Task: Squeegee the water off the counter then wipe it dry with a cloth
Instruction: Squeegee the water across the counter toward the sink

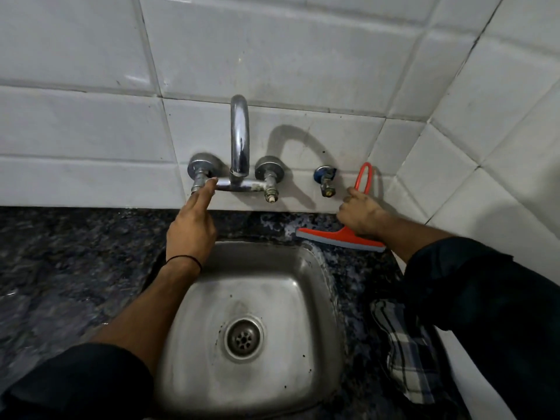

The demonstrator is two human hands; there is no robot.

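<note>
Left hand (191, 230) stretched forward, two fingers extended touching tap valve (198, 184), holding nothing, right hand (362, 215) wrapped around red squeegee (339, 236) handle, checked cloth (406, 353) beneath right forearm

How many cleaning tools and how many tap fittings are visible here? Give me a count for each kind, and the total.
Squeegee, orange, held by the right hand: 1
Checked cloth: 1
Tap spout: 1
Tap valves: 3
Total: 6
</note>
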